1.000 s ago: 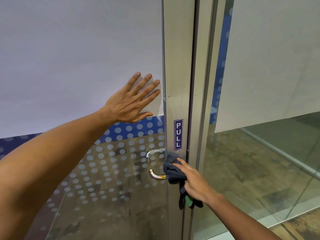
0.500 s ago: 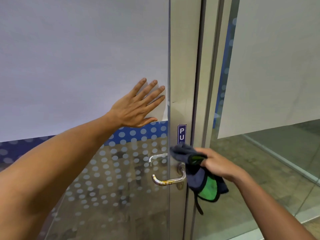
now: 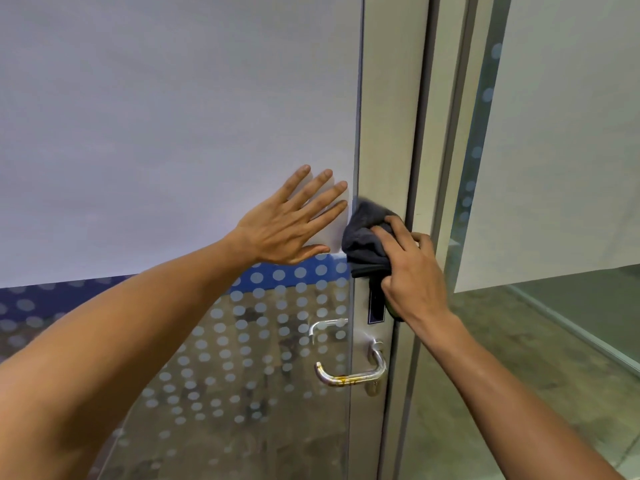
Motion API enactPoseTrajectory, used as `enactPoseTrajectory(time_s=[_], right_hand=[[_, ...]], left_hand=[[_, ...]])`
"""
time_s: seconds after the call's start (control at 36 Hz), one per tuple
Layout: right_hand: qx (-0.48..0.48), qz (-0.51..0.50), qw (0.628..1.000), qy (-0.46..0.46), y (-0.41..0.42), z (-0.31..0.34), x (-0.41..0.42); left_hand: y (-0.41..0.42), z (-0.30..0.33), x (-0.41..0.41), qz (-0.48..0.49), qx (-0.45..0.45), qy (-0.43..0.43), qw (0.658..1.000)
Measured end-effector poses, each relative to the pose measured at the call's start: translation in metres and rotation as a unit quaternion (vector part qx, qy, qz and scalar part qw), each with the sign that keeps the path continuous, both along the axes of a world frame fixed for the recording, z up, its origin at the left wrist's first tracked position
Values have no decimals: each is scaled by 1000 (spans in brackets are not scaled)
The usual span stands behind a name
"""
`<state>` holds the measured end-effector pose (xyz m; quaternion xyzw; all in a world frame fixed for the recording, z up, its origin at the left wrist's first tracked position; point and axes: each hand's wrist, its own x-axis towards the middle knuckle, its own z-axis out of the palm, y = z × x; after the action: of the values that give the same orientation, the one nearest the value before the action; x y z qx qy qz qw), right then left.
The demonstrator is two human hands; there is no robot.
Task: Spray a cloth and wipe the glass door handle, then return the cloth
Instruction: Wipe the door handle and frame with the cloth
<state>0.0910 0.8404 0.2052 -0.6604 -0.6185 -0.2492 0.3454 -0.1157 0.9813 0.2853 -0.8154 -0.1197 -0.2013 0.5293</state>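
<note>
A metal lever door handle (image 3: 349,374) with rusty stains sits on the door's metal frame (image 3: 391,116), uncovered. Well above it, my right hand (image 3: 412,268) presses a dark grey cloth (image 3: 367,237) against the frame, just over the mostly hidden PULL sticker (image 3: 376,311). My left hand (image 3: 291,220) lies flat with fingers spread on the frosted glass door (image 3: 173,116), its fingertips close to the cloth.
The lower glass carries a blue band and a pattern of white dots (image 3: 242,341). A second handle (image 3: 325,325) shows through the glass on the far side. To the right stands another glass panel (image 3: 554,168) with a floor track behind it.
My right hand lifted the cloth off the handle and moved it up the frame, covering the PULL sticker. The handle is now exposed. My left hand stayed flat on the glass.
</note>
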Motion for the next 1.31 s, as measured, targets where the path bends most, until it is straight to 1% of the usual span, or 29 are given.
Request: enactPoseTrajectory(time_s=[0.08,0.22,0.28,0.42,0.53,0.64,0.83,0.94,0.97,1.06,1.11,1.17,1.22,1.31], right_hand=[[-2,-3,1000,-16,-2,-3,2],[-98,-25,992,-74,-13,-29,7],[-129,-27,989,-73,-17,-37,8],[-149,-24,987,-58,-18,-46,7],[-151,-33,984,-88,-25,-50,5],[-204,-3,979,-19,-22,-78,13],[-283,16,959,-2,-25,-120,16],[-290,35,956,3,-24,-119,21],[-294,43,955,18,-24,-117,23],[-317,96,934,131,-28,-109,31],[-342,126,917,163,-33,-108,31],[-370,133,906,158,-37,-112,27],[-406,121,896,131,-41,-122,20],[-490,97,861,98,-44,-139,13]], left_hand=[[0,0,0,-1,1,-1,1000],[1,-1,1,-8,6,-4,1000],[3,-1,1,-7,8,-4,1000],[5,-2,2,-5,1,0,1000],[5,-2,2,-1,-1,2,1000],[4,-1,2,6,-3,6,1000],[3,0,1,14,-7,8,1000],[1,1,1,18,-8,9,1000],[0,1,1,19,-8,9,1000],[-2,2,1,20,-4,10,1000],[-1,1,1,18,-2,10,1000],[0,1,1,12,-2,8,1000],[1,0,1,10,-7,8,1000],[1,0,1,5,-10,7,1000]])
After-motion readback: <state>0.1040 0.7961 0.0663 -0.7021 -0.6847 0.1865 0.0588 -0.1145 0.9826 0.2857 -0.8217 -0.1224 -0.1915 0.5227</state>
